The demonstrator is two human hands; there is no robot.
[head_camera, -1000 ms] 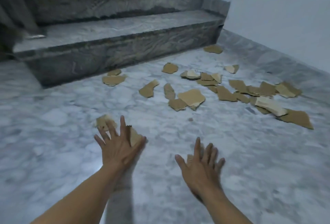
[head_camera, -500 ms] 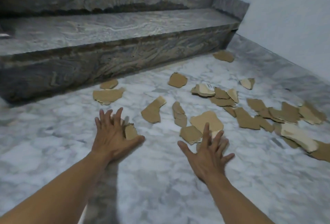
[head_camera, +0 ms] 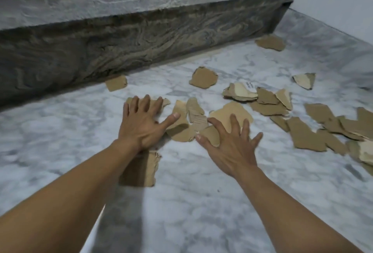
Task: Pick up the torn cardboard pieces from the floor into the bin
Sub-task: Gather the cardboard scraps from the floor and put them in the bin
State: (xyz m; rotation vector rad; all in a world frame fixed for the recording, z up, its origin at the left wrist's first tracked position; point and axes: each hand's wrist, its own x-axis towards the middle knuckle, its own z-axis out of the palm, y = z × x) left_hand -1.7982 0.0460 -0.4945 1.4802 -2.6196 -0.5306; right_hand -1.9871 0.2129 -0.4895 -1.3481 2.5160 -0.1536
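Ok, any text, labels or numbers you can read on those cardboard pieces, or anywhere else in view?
Dark print on the white patch of the pale cardboard piece: about two short lines, too small and blurred to read.
Nothing else: no writing shows on the brown cardboard pieces, the floor, the step or the wall.

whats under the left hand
The spread left hand lies over a torn brown cardboard piece; only its ragged edges show past the fingertips. Another brown cardboard scrap shows below the wrist. Whatever is beneath the palm is covered.
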